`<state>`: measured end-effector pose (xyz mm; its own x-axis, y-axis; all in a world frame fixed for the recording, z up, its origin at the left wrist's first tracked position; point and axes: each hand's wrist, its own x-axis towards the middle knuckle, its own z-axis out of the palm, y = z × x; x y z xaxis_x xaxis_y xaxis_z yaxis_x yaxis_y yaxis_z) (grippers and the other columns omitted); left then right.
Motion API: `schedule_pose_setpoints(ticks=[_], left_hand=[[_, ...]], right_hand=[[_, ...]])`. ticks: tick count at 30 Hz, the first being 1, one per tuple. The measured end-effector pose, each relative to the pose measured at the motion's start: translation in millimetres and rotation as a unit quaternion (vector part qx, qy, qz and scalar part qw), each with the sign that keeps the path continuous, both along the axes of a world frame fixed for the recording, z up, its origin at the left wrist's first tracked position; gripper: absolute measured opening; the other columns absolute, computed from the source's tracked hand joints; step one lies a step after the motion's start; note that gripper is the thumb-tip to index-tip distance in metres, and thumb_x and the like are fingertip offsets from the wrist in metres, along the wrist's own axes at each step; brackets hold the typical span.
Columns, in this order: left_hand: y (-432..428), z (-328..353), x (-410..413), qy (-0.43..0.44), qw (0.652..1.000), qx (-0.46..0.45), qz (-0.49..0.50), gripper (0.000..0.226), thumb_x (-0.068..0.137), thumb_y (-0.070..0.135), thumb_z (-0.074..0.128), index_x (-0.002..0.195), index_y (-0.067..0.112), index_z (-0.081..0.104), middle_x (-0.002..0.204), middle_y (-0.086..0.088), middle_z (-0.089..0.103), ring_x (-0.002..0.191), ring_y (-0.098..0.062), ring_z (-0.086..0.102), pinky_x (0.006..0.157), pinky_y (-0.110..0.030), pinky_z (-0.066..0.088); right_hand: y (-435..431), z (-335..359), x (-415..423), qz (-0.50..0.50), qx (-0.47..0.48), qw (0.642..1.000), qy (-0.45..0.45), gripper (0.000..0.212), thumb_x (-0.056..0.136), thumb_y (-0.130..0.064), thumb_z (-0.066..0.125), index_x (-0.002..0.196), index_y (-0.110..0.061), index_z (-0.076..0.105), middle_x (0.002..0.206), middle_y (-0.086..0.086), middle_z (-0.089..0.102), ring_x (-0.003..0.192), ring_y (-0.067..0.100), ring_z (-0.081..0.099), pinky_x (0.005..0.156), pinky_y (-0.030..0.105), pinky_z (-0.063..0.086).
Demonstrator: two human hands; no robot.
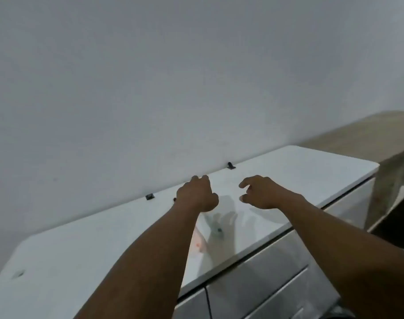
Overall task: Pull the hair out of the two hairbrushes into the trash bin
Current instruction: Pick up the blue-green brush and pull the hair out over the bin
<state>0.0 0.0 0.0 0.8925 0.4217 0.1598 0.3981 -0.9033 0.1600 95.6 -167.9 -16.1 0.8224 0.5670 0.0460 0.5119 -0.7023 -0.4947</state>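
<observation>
Over the glossy white table (311,166), both hands hover w/ nothing held: left hand (197,194) loosely curled, right hand (262,192) fingers apart. No hairbrushes or trash bin in view, so progress can't be judged; prob. nothing underway.

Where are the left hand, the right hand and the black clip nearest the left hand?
left hand (196,194): head view, back of hand.
right hand (263,192): head view, back of hand.
black clip (149,196): head view, its body.

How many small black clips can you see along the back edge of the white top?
2: one small black clip left of the left hand, one behind the right hand. Another may be hidden.
</observation>
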Motion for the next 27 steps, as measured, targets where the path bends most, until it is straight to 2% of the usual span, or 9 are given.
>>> schedule_pose_setpoints(ticks=[3,7,11,15,19,22,27], left_hand=[[-4.9,-15.4,-18.8,0.022,1.0,-0.005,0.007,0.046,0.093,0.036,0.052,0.133,0.013,0.05,0.135,-0.009,0.051,0.12,-0.03,0.055,0.085,-0.036,0.041],[-11.6,-29.7,-27.5,0.055,0.998,0.008,0.018,0.056,0.087,0.036,0.055,0.138,0.012,0.051,0.142,-0.012,0.051,0.123,-0.033,0.056,0.102,-0.044,0.041],[-15.3,-35.7,-19.5,0.052,0.998,0.04,0.022,0.048,0.089,0.037,0.057,0.13,0.013,0.056,0.127,-0.007,0.062,0.116,-0.029,0.059,0.089,-0.039,0.036],[-10.0,-44.4,0.6,0.045,0.998,0.018,0.038,0.046,0.088,0.041,0.061,0.126,0.016,0.058,0.119,-0.003,0.065,0.109,-0.025,0.064,0.077,-0.033,0.037],[-4.7,-50.2,19.7,0.033,0.998,-0.012,0.047,0.05,0.085,0.04,0.063,0.128,0.017,0.054,0.118,-0.002,0.065,0.111,-0.024,0.063,0.079,-0.035,0.039],[-4.7,-54.3,24.8,0.013,0.998,-0.045,0.049,0.051,0.084,0.037,0.064,0.128,0.016,0.05,0.107,-0.002,0.061,0.108,-0.024,0.064,0.077,-0.034,0.042],[-10.8,-56.3,15.6,-0.038,0.994,-0.103,0.029,0.04,0.086,0.028,0.061,0.12,0.009,0.052,0.119,-0.008,0.06,0.11,-0.028,0.062,0.073,-0.031,0.041]], right_hand=[[-7.1,-4.3,-18.4,-0.009,-0.013,1.0,0.001,0.046,0.087,-0.04,0.066,0.13,-0.027,0.058,0.124,0.0,0.063,0.116,0.02,0.058,0.101,0.032,0.045],[-14.9,2.8,-27.1,-0.017,-0.03,0.999,-0.006,0.043,0.087,-0.041,0.066,0.127,-0.027,0.061,0.125,0.001,0.062,0.112,0.019,0.058,0.1,0.033,0.046],[-10.5,8.0,-16.0,-0.024,-0.031,0.999,-0.014,0.042,0.086,-0.043,0.066,0.124,-0.028,0.062,0.124,0.002,0.062,0.109,0.02,0.059,0.098,0.034,0.047],[-1.3,2.7,3.3,-0.024,-0.037,0.999,-0.006,0.039,0.086,-0.042,0.066,0.122,-0.028,0.062,0.123,0.001,0.061,0.109,0.019,0.058,0.097,0.033,0.046],[4.6,-6.1,21.7,-0.031,-0.047,0.998,0.0,0.038,0.086,-0.041,0.066,0.122,-0.028,0.063,0.123,0.002,0.061,0.111,0.019,0.057,0.098,0.033,0.046],[3.3,-10.4,27.1,-0.038,-0.054,0.998,0.008,0.037,0.086,-0.042,0.066,0.12,-0.029,0.063,0.125,0.001,0.06,0.107,0.018,0.056,0.097,0.032,0.045],[-13.5,-2.2,16.1,-0.048,-0.065,0.997,0.001,0.038,0.086,-0.043,0.066,0.121,-0.028,0.063,0.125,0.003,0.06,0.108,0.019,0.057,0.099,0.034,0.046]])
